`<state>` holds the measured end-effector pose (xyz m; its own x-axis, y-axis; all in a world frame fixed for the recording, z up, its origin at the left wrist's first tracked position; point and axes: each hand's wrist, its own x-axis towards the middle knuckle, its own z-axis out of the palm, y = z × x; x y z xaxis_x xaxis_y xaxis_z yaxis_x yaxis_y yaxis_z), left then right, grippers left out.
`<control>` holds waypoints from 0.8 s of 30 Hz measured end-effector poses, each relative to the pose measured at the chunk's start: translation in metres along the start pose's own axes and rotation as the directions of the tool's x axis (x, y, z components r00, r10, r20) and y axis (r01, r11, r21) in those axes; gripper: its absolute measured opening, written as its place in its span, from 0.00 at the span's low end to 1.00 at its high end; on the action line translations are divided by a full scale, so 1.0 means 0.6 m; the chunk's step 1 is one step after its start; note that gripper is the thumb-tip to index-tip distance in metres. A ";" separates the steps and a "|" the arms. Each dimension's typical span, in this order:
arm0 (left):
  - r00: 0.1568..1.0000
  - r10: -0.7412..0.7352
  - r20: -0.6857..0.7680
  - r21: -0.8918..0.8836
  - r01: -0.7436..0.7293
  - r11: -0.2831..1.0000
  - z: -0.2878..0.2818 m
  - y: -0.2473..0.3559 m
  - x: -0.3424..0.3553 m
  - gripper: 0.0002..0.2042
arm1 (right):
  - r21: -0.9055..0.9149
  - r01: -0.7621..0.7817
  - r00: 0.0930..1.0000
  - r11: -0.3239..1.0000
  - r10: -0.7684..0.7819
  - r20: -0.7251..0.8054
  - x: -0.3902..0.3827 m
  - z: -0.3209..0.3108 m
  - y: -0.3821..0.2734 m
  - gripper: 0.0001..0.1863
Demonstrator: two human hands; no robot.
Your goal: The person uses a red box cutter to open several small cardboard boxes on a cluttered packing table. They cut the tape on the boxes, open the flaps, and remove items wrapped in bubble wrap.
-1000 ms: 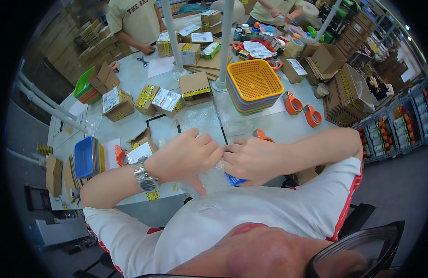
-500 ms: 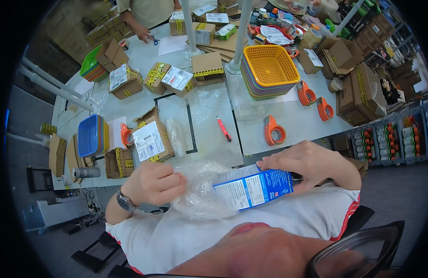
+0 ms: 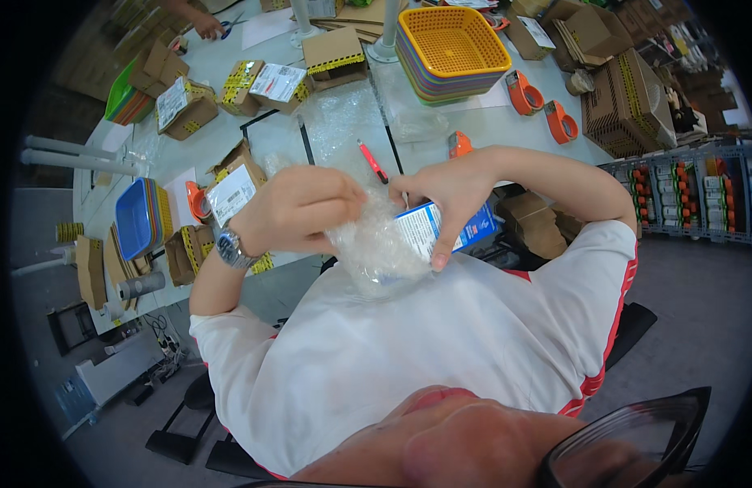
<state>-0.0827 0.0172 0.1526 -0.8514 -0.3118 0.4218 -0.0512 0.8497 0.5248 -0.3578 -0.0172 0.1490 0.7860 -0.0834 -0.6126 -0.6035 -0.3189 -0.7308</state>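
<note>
In front of my chest, a blue-and-white carton (image 3: 477, 231) is partly inside clear bubble wrap (image 3: 377, 254). My right hand (image 3: 457, 199) grips the carton, its thumb across the near side and its fingers over the far edge. Closed on the wrap at the carton's left end is my left hand (image 3: 307, 207), its fingers bunched together. The wrap hides that end of the carton. Just beyond both hands, a red utility knife (image 3: 372, 161) lies on the table.
Stacked yellow baskets (image 3: 455, 45) stand at the far middle, blue baskets (image 3: 137, 215) at the left. Orange tape dispensers (image 3: 561, 122) sit at the right. A labelled parcel (image 3: 231, 195) lies beyond my left wrist. Another person's hand (image 3: 207, 26) is beside scissors (image 3: 229, 26) at the far left.
Both hands have moved away from my body, carrying the carton and wrap over the table's near edge. My right hand has slid left along the carton to the wrap. The view has shifted.
</note>
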 end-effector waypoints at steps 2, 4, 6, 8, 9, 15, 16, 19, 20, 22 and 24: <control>0.996 -0.068 0.051 -0.056 0.071 0.996 -0.021 0.011 0.014 0.21 | -0.196 -0.058 0.973 0.979 0.011 -0.232 -0.024 0.008 -0.016 0.56; 0.981 -0.174 -0.084 -0.113 0.164 0.980 -0.022 0.016 0.035 0.22 | -0.332 -0.165 0.907 0.929 0.010 -0.421 -0.027 0.019 -0.026 0.55; 0.917 -0.287 -0.276 0.164 0.339 0.926 0.027 0.015 0.068 0.25 | -0.393 -0.280 0.816 0.876 0.001 -0.578 -0.015 0.035 -0.028 0.55; 0.847 -0.457 -0.272 0.294 0.525 0.799 0.058 0.013 0.087 0.27 | -0.540 -0.390 0.773 0.746 -0.053 -0.632 -0.004 0.049 -0.021 0.55; 0.785 -0.611 -0.107 0.314 0.610 0.728 0.064 0.011 0.089 0.26 | -0.591 -0.458 0.765 0.664 -0.044 -0.643 -0.003 0.055 -0.015 0.55; 0.703 -0.709 -0.060 -0.122 0.700 0.704 0.026 0.015 0.061 0.17 | -0.677 -0.519 0.504 0.522 -0.453 -0.736 -0.070 0.088 -0.013 0.41; 0.723 -0.682 -0.113 -0.223 0.650 0.726 0.022 0.025 0.053 0.16 | -0.676 -0.524 0.512 0.518 -0.443 -0.736 -0.081 0.093 -0.017 0.31; 0.703 -0.705 -0.092 -0.397 0.623 0.674 0.011 0.051 0.038 0.14 | -0.666 -0.550 0.538 0.503 -0.396 -0.744 -0.103 0.105 -0.026 0.24; 0.712 -0.696 -0.091 -0.405 0.612 0.679 0.008 0.058 0.035 0.13 | -0.670 -0.544 0.515 0.505 -0.429 -0.742 -0.107 0.109 -0.027 0.22; 0.718 -0.693 -0.070 -0.436 0.603 0.668 0.000 0.073 0.027 0.13 | -0.670 -0.522 0.462 0.528 -0.486 -0.742 -0.113 0.117 -0.027 0.19; 0.704 -0.708 -0.043 -0.417 0.632 0.654 -0.009 0.079 0.016 0.13 | -0.665 -0.504 0.411 0.551 -0.524 -0.746 -0.115 0.120 -0.022 0.19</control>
<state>-0.0904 0.0522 0.1855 -0.5410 -0.8399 -0.0429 -0.3540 0.1811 0.9176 -0.4137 0.0609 0.1792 0.7394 -0.5717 0.3555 -0.6397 -0.7612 0.1064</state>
